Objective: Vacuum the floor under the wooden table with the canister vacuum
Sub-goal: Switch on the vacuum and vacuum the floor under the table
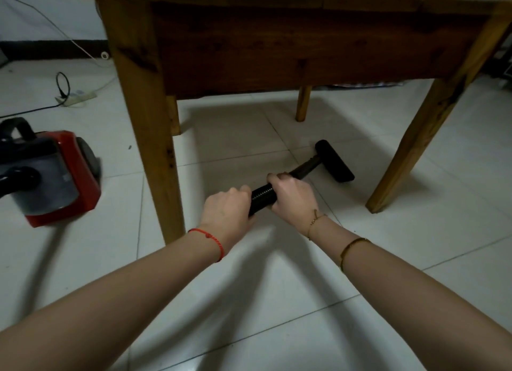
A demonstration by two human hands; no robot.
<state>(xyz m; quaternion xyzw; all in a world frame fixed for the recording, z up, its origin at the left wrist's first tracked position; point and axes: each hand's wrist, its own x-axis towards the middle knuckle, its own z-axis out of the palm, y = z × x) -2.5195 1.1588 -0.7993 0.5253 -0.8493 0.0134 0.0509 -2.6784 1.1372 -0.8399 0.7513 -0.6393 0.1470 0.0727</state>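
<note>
A wooden table [277, 55] fills the upper view, its near legs at left and right. Under it, on the white tiled floor [249, 138], lies the black floor nozzle [335, 160] of the vacuum. A black ribbed hose [261, 197] runs from the nozzle back toward me. My left hand [225, 210] grips the nearer part of the hose. My right hand [292, 194] grips it just ahead, closer to the nozzle. The red canister vacuum [58, 176] sits on the floor at the left, outside the table.
The near left table leg [149, 132] stands between the canister and my hands; the near right leg [432, 127] is just right of the nozzle. Two far legs stand behind. A white power strip [76, 97] with cables lies on the floor at far left.
</note>
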